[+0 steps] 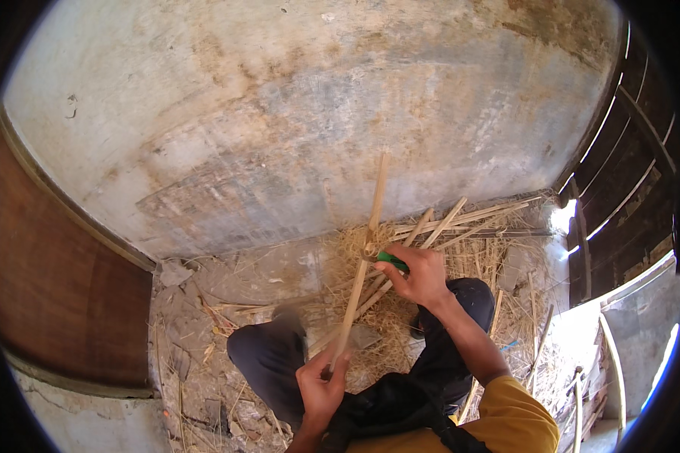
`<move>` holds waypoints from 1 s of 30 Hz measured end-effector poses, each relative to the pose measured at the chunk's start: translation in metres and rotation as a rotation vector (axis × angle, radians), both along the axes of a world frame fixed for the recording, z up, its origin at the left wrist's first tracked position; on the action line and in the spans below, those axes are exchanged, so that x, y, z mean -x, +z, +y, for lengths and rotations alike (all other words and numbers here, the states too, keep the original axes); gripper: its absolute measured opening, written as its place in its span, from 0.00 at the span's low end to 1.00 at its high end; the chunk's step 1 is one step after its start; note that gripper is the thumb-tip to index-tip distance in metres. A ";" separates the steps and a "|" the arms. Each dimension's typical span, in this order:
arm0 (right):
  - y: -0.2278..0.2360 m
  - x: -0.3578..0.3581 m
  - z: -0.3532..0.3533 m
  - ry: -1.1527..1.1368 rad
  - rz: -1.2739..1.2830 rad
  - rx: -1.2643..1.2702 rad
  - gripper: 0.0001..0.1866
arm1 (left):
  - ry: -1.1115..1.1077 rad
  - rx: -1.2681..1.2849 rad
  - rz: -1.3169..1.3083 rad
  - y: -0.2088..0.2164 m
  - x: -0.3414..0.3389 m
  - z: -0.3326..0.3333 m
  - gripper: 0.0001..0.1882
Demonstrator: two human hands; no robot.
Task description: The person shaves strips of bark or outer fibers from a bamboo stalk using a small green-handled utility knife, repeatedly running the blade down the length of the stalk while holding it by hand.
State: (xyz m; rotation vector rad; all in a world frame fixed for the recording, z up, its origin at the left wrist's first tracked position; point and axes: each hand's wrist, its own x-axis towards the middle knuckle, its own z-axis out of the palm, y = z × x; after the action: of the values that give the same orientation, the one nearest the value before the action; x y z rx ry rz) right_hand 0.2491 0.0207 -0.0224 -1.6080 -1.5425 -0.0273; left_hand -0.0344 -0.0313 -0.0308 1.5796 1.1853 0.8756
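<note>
Left hand (323,385), in my view: six o'clock, closed on the lower end of a pale strip (354,298), which slants up to one o'clock. Right hand (418,275): four o'clock, gripping a green-handled tool (392,261) at that strip. Loose sticks (447,220) lie toward three.

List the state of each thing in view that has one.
Left hand: closed on the long strip
Right hand: closed on the green handle
Long strip: held at a slant
Green handle: gripped, close to the long strip
Other strips: loose, some crossed
Shavings: scattered
Wall: stained
</note>
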 end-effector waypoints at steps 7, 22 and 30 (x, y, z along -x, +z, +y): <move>0.001 -0.002 -0.001 0.009 -0.008 -0.068 0.13 | -0.002 -0.036 0.012 0.002 0.004 -0.006 0.17; 0.001 -0.006 -0.001 0.117 0.190 0.060 0.15 | -0.031 0.183 -0.205 -0.008 0.000 0.014 0.11; -0.008 0.013 -0.003 0.287 0.095 -0.052 0.15 | -0.003 0.021 -0.113 -0.011 -0.008 0.027 0.08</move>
State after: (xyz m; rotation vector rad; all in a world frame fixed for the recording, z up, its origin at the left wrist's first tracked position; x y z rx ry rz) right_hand 0.2364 0.0181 -0.0306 -1.3159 -1.6700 0.1626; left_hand -0.0268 -0.0038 -0.0413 1.4951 1.1081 0.9355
